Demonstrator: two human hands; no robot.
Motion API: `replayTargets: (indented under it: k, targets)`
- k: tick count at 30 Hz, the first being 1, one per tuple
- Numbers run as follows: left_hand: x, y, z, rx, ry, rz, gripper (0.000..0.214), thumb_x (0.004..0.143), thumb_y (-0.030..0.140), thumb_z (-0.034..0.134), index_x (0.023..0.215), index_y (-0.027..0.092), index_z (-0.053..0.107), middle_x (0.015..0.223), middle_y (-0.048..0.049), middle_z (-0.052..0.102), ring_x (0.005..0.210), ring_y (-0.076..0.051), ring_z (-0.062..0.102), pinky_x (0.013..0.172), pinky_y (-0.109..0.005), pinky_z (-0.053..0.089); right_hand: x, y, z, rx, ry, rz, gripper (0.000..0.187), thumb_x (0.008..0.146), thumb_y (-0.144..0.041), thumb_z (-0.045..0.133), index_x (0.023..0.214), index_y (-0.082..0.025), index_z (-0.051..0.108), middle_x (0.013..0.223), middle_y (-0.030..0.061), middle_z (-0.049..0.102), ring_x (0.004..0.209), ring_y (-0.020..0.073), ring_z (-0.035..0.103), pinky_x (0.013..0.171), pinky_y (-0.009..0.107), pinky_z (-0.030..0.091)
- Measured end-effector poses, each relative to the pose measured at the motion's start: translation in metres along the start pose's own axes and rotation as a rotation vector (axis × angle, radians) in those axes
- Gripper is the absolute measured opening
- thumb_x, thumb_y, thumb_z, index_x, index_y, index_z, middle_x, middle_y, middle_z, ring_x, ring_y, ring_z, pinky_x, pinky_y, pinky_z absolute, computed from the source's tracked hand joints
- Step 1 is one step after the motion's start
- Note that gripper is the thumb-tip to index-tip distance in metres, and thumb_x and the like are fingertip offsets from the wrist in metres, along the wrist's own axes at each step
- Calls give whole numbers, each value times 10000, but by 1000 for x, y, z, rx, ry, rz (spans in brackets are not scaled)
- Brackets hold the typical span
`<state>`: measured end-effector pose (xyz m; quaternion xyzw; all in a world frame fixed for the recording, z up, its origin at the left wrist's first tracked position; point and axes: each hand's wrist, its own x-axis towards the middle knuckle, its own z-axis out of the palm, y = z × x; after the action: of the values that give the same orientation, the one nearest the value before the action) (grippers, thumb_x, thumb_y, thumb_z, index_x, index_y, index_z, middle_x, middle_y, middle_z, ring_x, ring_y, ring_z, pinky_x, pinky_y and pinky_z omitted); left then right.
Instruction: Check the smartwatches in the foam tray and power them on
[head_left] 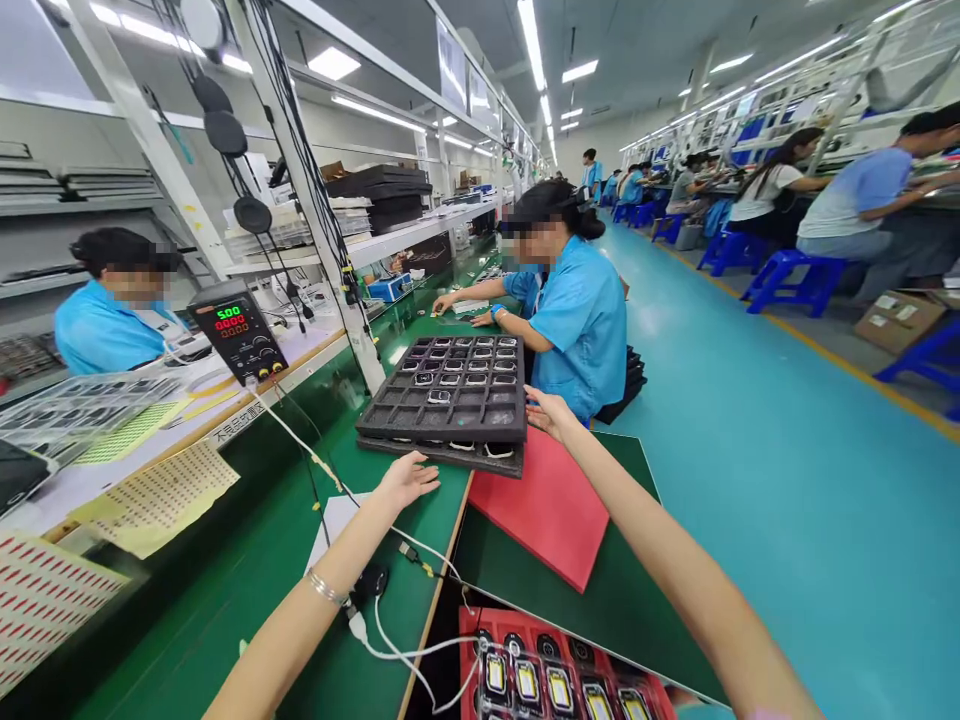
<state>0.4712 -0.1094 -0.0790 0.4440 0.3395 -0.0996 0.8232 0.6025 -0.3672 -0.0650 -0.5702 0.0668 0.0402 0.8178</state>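
Two stacked black foam trays [442, 395] with several small rectangular parts in their square pockets lie on the green bench mat [405, 560]. My left hand [405, 480] rests open just in front of the lower tray's near edge. My right hand [551, 415] is open at the upper tray's right corner, and I cannot tell whether it touches. A red foam pad [544, 510] lies below that hand. At the bottom edge, a red tray [480, 640] holds several devices with lit yellow screens. White cables and a small black round object [371, 580] lie beneath my left forearm.
A co-worker [577, 310] in a blue smock works at the bench beyond the trays, and another [112, 310] sits at left. A bench power supply [238, 330], label sheets [157, 497] and hanging cables stand left. Shelves line the bench; an aisle runs right.
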Motion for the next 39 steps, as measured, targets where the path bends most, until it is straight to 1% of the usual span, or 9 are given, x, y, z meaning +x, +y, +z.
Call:
replayTargets:
  k: [6, 11, 15, 17, 21, 24, 28, 33, 39]
  targets:
    - [27, -4, 14, -78, 28, -24, 335, 904, 313, 562, 1194, 148, 526, 1168, -99, 567, 970, -213, 599, 801, -401, 539, 32, -22, 24, 63, -85, 88, 273, 960, -358, 544, 1114, -135, 575, 1031, 70, 612, 815, 172, 627, 692, 330, 554]
    - [25, -2, 16, -79, 26, -17, 329, 903, 306, 565, 1189, 148, 527, 1158, -96, 570, 957, -209, 603, 786, -392, 544, 53, -25, 31, 56, -173, 179, 280, 958, -365, 546, 1111, -132, 580, 1039, 72, 616, 842, 182, 631, 724, 353, 552]
    - [24, -2, 19, -66, 22, 15, 309, 901, 298, 569, 1166, 143, 541, 1134, -91, 579, 936, -201, 607, 772, -380, 547, 64, -25, 29, 31, -186, 206, 246, 949, -309, 571, 1119, -132, 577, 1058, 72, 611, 862, 188, 629, 735, 360, 554]
    - [24, -2, 19, -62, 24, 24, 305, 900, 297, 571, 1160, 142, 544, 1131, -91, 580, 935, -200, 607, 772, -380, 547, 65, -24, 31, 40, -176, 155, 250, 946, -294, 576, 1139, -135, 569, 1086, 76, 601, 885, 195, 625, 747, 367, 552]
    - [28, -2, 19, -68, 37, 35, 312, 899, 296, 572, 1170, 144, 538, 1136, -91, 578, 936, -201, 606, 771, -378, 547, 62, -28, 45, 106, -184, -34, 266, 946, -293, 576, 1164, -141, 558, 1115, 81, 590, 907, 202, 621, 759, 375, 551]
    - [31, -3, 22, -82, 29, 18, 308, 900, 300, 572, 1160, 139, 541, 1112, -90, 587, 914, -195, 612, 756, -370, 551, 59, -40, 61, 164, -207, -158, 248, 948, -285, 574, 1147, -137, 563, 1079, 73, 601, 866, 187, 628, 726, 351, 558]
    - [33, -8, 30, -97, 3, 43, 284, 904, 295, 567, 1137, 134, 551, 1073, -81, 598, 870, -178, 618, 720, -342, 556, 58, -63, 85, 226, -230, -259, 240, 949, -281, 572, 1140, -136, 564, 1063, 70, 604, 848, 181, 629, 712, 341, 559]
    - [17, -24, 33, -95, -44, 90, 248, 906, 270, 567, 1107, 125, 561, 1016, -68, 619, 811, -157, 630, 673, -309, 565, 58, -84, 101, 265, -232, -325, 236, 951, -285, 569, 1132, -134, 567, 1051, 68, 608, 838, 178, 630, 707, 338, 558]
    - [-35, -52, 14, -103, -104, 127, 154, 839, 100, 595, 978, 42, 562, 831, -171, 683, 722, -236, 703, 667, -312, 596, 64, -88, 97, 255, -237, -341, 231, 953, -296, 565, 1115, -131, 574, 1032, 64, 614, 819, 172, 632, 694, 329, 558]
